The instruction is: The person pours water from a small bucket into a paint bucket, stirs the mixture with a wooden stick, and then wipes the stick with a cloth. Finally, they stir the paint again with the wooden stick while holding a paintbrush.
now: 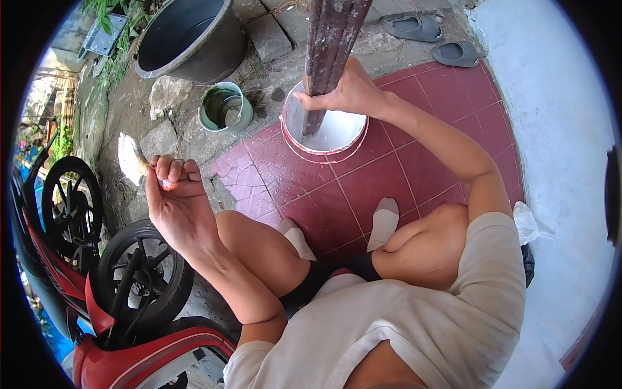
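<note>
My left hand is raised at the left, fingers closed on the orange handle of a paintbrush whose white bristles point up and left. Across from it, my right hand grips a dark, weathered metal bar that stands upright with its lower end inside a white paint bucket with a red rim. The bucket stands on red floor tiles in front of my knees. I am squatting, with white socks on both feet.
A large dark tub and a small green bucket stand on rough ground at the back left. A red motorbike is parked close at my left. Grey slippers lie at the back. A white wall runs along the right.
</note>
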Demonstrator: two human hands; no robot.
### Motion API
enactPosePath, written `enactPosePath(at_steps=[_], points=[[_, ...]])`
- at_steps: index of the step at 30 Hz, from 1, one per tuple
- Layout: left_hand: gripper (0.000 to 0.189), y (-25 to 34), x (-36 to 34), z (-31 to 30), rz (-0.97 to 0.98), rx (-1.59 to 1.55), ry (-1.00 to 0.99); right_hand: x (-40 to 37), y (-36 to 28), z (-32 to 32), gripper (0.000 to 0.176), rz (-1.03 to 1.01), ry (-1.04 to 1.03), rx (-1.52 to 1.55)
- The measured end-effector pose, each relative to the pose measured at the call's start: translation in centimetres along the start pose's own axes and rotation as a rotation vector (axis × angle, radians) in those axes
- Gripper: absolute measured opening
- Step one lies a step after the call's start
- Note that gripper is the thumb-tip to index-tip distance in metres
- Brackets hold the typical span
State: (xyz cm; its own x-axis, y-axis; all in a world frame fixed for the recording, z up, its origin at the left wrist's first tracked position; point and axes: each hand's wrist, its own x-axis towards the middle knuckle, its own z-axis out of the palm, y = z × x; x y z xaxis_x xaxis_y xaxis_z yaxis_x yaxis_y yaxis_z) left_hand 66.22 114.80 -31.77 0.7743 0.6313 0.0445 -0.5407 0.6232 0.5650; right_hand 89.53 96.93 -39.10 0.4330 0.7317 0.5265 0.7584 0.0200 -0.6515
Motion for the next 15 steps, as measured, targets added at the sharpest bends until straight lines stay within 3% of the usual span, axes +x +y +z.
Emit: enactPosePath(at_steps=[9,12,15], points=[[0.013,-0.2,0.5,-0.4,-0.014,0.015,0.001,-0.1,1.8,-3.7,0.029,0.022,0.11,-0.133],[0.013,-0.5,0.7,-0.3,-0.025,0.004,0.018,-0.6,2.2,-5.1,0.034,0.015,0.038,-0.274],[0.013,-0.5,0.9,-0.7,-0.037,0.002,-0.006,-1.2,1.0,-5.7,0.031,0.044,0.016,-0.214]])
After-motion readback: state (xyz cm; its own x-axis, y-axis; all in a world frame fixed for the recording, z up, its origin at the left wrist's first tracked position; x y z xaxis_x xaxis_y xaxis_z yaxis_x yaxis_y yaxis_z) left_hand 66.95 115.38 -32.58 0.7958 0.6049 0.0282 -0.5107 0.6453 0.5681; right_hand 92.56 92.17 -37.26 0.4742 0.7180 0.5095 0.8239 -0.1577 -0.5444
